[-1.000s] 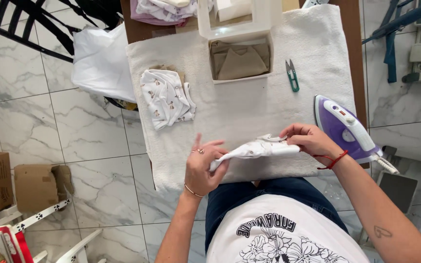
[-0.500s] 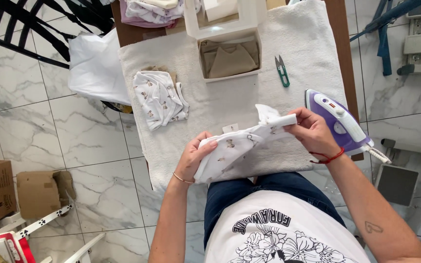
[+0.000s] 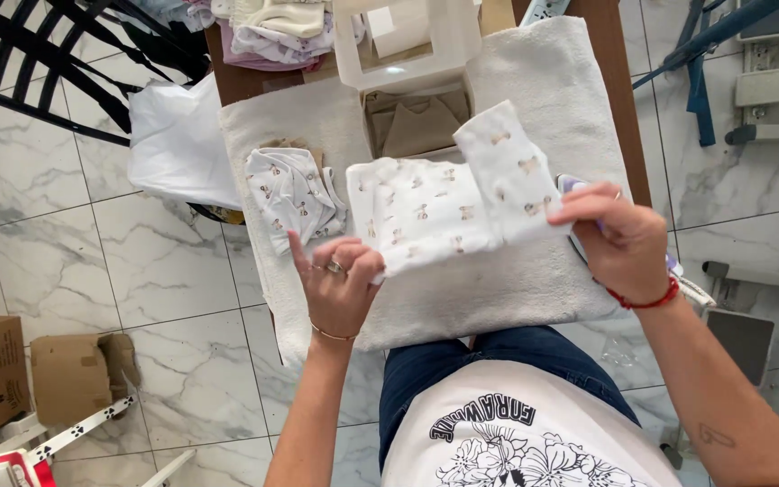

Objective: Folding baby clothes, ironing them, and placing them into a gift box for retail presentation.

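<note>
- My left hand (image 3: 340,284) is raised above the counter's near edge, wrist bent back, index finger pointing up; thumb and the other fingers (image 3: 360,264) pinch the lower left corner of the garment (image 3: 435,212).
- My right hand (image 3: 619,239) is lifted on the other side, knuckles toward me, its fingers (image 3: 579,194) clamped on the garment's right edge just below the upright flap.
- The garment, white with small tan prints, hangs stretched between both hands, clear of the towel (image 3: 534,99), its right part sticking up like a short sleeve or leg.
- A red cord (image 3: 646,300) sits on my right wrist, a thin bracelet (image 3: 328,335) on my left.
- Just left of the garment, a second printed piece (image 3: 290,194) lies folded on the towel.
- Behind the garment is a white box (image 3: 407,41) and, in front of it, a tan folded cloth (image 3: 416,122), its lower part hidden by what I hold.
- My right hand hides most of the iron (image 3: 678,275); only slivers of it show.
- A white bag (image 3: 178,144) hangs off the counter's left side, and a pile of clothes (image 3: 272,27) sits at its far end.
- Cardboard boxes (image 3: 38,374) stand on the tiled floor (image 3: 74,234) to my left.
</note>
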